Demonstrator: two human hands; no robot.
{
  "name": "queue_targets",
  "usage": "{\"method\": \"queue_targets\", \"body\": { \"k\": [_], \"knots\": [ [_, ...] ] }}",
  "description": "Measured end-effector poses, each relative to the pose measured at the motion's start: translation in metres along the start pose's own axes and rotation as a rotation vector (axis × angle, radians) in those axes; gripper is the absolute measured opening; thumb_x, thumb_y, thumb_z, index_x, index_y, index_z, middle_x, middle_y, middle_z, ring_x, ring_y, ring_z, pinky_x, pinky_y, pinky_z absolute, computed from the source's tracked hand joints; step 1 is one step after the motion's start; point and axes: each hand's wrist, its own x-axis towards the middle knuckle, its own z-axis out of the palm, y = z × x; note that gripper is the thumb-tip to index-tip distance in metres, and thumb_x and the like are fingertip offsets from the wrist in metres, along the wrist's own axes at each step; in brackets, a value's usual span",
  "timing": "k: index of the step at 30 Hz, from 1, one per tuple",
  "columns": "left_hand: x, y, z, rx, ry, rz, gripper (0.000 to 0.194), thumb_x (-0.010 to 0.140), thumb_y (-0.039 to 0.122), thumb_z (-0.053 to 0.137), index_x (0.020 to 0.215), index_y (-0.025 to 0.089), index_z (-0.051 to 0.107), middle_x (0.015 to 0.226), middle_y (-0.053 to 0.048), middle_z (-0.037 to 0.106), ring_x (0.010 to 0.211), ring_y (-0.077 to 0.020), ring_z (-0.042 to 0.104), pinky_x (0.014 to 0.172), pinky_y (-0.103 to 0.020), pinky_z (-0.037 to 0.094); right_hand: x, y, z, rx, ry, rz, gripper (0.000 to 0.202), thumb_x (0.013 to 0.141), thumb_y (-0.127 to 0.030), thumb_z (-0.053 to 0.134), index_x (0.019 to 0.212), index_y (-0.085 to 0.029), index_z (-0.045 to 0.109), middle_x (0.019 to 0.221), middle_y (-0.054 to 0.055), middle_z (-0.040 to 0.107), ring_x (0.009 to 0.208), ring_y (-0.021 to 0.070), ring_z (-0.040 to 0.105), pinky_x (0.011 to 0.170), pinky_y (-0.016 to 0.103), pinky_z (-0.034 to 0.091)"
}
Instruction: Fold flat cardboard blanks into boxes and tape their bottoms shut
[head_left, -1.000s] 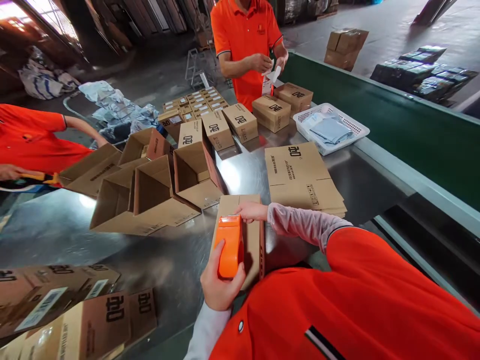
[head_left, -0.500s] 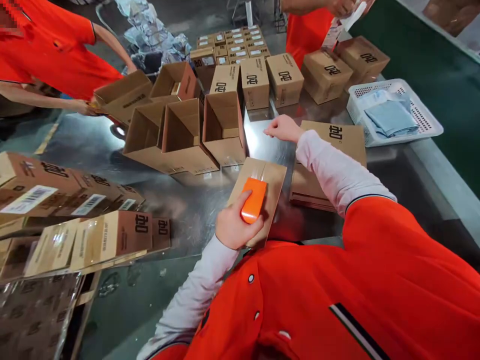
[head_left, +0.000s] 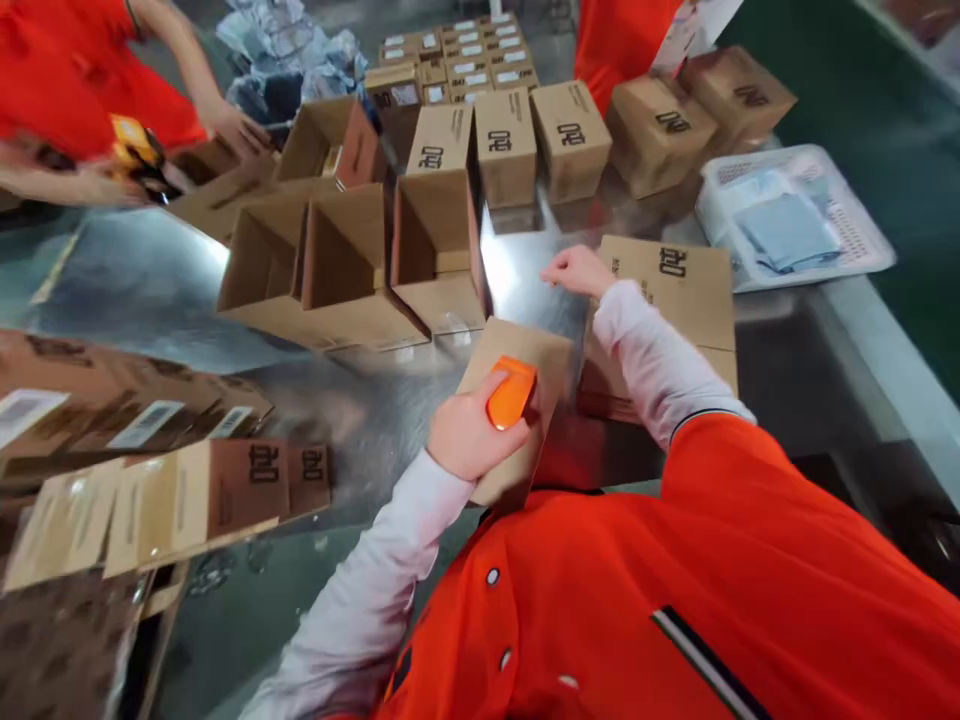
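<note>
1. Gripping the orange tape dispenser (head_left: 511, 392) in the left hand (head_left: 466, 432), curled close round its body, right on top of the brown carton (head_left: 551, 370); probably held so as to press down and steady the carton at once.
2. Lying at a slant on the metal tabletop (head_left: 382, 415), that carton, with its near end by the orange shirt (head_left: 637, 570); perhaps braced there against slipping, though too hidden to tell about contact.
3. Over to the right hand (head_left: 576, 270): folded to a loose fist at the left edge of the flat carton stack (head_left: 697, 310), with nothing visible inside; perhaps parked out of the dispenser's way.
4. Tight at the carton's far corner, just beside the three open cartons (head_left: 345, 250).
5. Roomier leftward, across bare metal toward the printed cartons (head_left: 247, 480), and ahead, along the bright strip.
6. Crowded rightward, with the stack near and the white basket (head_left: 874, 255) beyond.
</note>
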Motion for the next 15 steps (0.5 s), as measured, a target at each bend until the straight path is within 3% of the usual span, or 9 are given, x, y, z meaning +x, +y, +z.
{"method": "queue_targets", "body": {
  "k": [4,15],
  "knots": [
    [0.003,-0.009,0.002,0.02,0.005,-0.006,0.073,0.079,0.042,0.068,0.148,0.022,0.065,0.108,-0.008,0.084,0.096,-0.0321,0.081,0.089,-0.037,0.064,-0.006,-0.002,0.007,0.089,-0.02,0.065,0.036,0.09,-0.039,0.071,0.068,-0.01,0.071,0.06,0.0,0.058,0.061,0.0105,0.049,0.068,0.025,0.037],
    [0.005,-0.022,0.011,-0.025,0.037,0.051,0.075,0.077,0.045,0.063,0.148,0.02,0.062,0.115,-0.009,0.083,0.097,-0.0317,0.081,0.089,-0.038,0.063,-0.011,-0.01,-0.003,0.149,-0.002,0.024,0.033,0.09,-0.037,0.071,0.069,-0.012,0.071,0.072,0.003,0.067,0.065,0.0102,0.053,0.069,0.024,0.039]
  ]
}}
